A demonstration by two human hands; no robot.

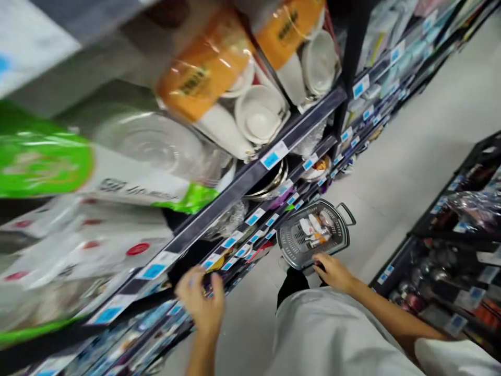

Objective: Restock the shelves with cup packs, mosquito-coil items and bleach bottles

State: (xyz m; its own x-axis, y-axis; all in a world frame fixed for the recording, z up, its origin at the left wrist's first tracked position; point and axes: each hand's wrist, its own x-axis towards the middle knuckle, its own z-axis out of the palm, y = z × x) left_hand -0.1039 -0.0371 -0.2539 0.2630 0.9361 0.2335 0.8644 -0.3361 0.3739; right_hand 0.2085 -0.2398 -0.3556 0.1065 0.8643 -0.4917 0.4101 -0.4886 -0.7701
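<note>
At the far left, a big clear pack (143, 138) with a green and white label lies on the upper shelf, round see-through ware showing through its film. Below it are white packs (97, 245) marked with red spots. The shelf edge (230, 201) runs slantwise up to the right, carrying blue and white tags (274, 155). The left hand (201, 300) is raised near the tags of the lower shelves, its fingers and thumb parted; it is blurred, but its grip looks released. Further right along the upper shelf, two packs with orange labels (207, 62) hold white cups (259, 117). On the shelf under them sits a round bowl (270, 190) with a shiny rim, partly hidden by the shelf edge. Next comes the grey basket (291, 243), low in the aisle, close to the left-hand shelves and just beyond a dark trouser leg (291, 284). It has slotted sides, a loop handle (347, 213) at its far end and several small packs (315, 230) inside. The right hand (331, 271) is at its near rim, fingers curled; I can't make out whether its grip is clenched on the rim or only near it. A white shirt (324, 324) fills the bottom. Beyond the pale floor (395, 193), another shelf row (442, 245) bears dim, glossy goods.
</note>
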